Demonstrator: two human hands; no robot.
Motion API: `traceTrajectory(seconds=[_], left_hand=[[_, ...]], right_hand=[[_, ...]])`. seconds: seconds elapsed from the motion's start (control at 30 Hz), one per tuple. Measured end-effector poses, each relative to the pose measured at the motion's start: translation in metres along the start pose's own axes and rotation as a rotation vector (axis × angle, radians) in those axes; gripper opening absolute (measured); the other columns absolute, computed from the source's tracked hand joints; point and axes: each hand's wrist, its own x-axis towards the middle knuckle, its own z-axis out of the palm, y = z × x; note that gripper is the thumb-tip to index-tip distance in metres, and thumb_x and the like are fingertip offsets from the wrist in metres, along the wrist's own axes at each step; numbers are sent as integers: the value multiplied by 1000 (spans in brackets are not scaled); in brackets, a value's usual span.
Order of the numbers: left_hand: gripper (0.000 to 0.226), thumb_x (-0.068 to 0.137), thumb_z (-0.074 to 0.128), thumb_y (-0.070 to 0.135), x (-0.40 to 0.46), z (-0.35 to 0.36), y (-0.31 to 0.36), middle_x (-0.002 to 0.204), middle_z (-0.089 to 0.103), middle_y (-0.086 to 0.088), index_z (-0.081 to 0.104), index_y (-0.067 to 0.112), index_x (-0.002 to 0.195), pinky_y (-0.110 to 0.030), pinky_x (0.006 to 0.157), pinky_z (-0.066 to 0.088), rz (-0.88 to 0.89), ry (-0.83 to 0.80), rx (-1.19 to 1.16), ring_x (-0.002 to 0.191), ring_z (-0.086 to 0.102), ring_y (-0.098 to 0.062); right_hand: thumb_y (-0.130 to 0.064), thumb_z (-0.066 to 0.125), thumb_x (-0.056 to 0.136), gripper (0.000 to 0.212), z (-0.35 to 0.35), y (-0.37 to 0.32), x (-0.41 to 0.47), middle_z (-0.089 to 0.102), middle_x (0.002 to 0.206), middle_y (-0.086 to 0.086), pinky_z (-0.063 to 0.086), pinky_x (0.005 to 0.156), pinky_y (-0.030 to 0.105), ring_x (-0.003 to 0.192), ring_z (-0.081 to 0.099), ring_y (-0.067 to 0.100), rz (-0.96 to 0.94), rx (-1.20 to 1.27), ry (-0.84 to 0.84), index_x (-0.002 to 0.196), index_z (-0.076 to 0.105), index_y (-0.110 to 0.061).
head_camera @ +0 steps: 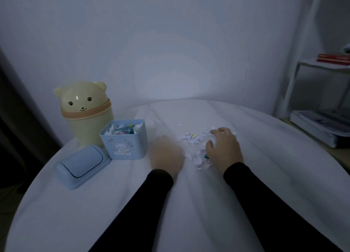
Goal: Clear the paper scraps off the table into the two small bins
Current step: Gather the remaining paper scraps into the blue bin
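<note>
A pile of white paper scraps (191, 140) with a few coloured bits lies on the white tablecloth (132, 204) right of centre. My right hand (224, 147) rests on the right side of the pile, fingers curved over the scraps. My left hand (166, 155) is just left of the pile, blurred by motion, so its fingers are unclear. A small blue square bin (125, 143) stands open at the left, full of scraps. Its blue lid (83, 166) lies in front of it. A cream bear-shaped bin (87, 111) stands behind with its lid on.
A wall rises close behind the table. A white shelf frame (310, 66) with a red book (333, 58) stands at the right. Below it lies a stack of books (320, 126) beside the table edge. The left side drops into dark floor.
</note>
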Motion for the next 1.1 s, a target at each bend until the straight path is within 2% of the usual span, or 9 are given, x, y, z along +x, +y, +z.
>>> traceTrajectory(seconds=[0.1, 0.2, 0.4, 0.47, 0.57, 0.73, 0.9, 1.0, 1.1], left_hand=[[42, 95, 34, 28, 13, 5, 3, 132, 46, -21, 44, 2, 126, -41, 102, 30, 39, -22, 23, 122, 41, -35], [28, 95, 36, 21, 12, 9, 10, 120, 53, -19, 53, 4, 110, -39, 94, 34, 220, -25, -32, 114, 47, -33], [32, 84, 37, 35, -12, -5, 14, 94, 60, -13, 54, 10, 75, -38, 81, 42, 263, 127, -317, 93, 58, -35], [61, 74, 25, 59, -26, -9, 18, 115, 58, -8, 58, 16, 102, -40, 91, 42, 238, 135, -226, 108, 54, -32], [97, 70, 19, 83, -43, -3, 24, 157, 16, -8, 13, 27, 150, -54, 109, 19, 178, -44, 27, 141, 18, -33], [88, 81, 20, 78, -33, 1, 27, 160, -8, -8, -6, 31, 150, -62, 110, -4, 101, -215, 65, 146, -7, -36], [78, 89, 27, 67, -7, 4, 29, 160, -2, -6, -2, 30, 151, -62, 110, -5, 179, -186, 25, 146, -2, -32], [81, 87, 36, 67, 17, 5, 28, 160, 5, -2, 6, 28, 151, -60, 111, -2, 212, -97, -35, 146, 5, -29], [77, 89, 35, 64, 42, 8, 30, 160, 10, -5, 12, 23, 151, -57, 113, -1, 199, -86, -67, 146, 9, -28]], right_hand=[[-31, 51, 88, 58, 5, 6, 4, 23, 152, 13, 29, 109, 42, 132, 29, 39, 173, -99, -62, 140, 38, -12], [-29, 50, 90, 58, 11, 4, 3, 17, 154, 16, 27, 111, 38, 136, 29, 37, 140, -28, -139, 142, 34, -8], [-15, 49, 89, 44, 6, -2, -4, 40, 146, 10, 31, 111, 31, 134, 40, 21, -94, 111, -157, 132, 52, -9], [-17, 49, 89, 46, 0, 0, -4, 38, 147, 9, 32, 110, 36, 135, 37, 24, -35, 55, -85, 134, 50, -12], [-26, 46, 92, 58, -5, 3, -8, 14, 155, 15, 25, 112, 44, 140, 18, 36, 160, -76, -99, 145, 30, -12], [-26, 49, 93, 65, 3, 2, -9, 0, 158, 15, 18, 117, 40, 145, 8, 35, 103, 93, -205, 150, 19, -16], [-16, 46, 91, 50, 2, 6, 10, 22, 155, 8, 25, 112, 32, 141, 28, 23, 1, 146, -106, 141, 40, -13], [-30, 46, 91, 56, 6, 11, 27, 19, 155, 8, 20, 113, 46, 143, 18, 30, 99, -99, -64, 143, 33, -16], [-42, 45, 92, 67, 15, 16, 43, 12, 156, 15, 18, 114, 47, 141, 15, 40, 243, -116, -142, 147, 24, -10]])
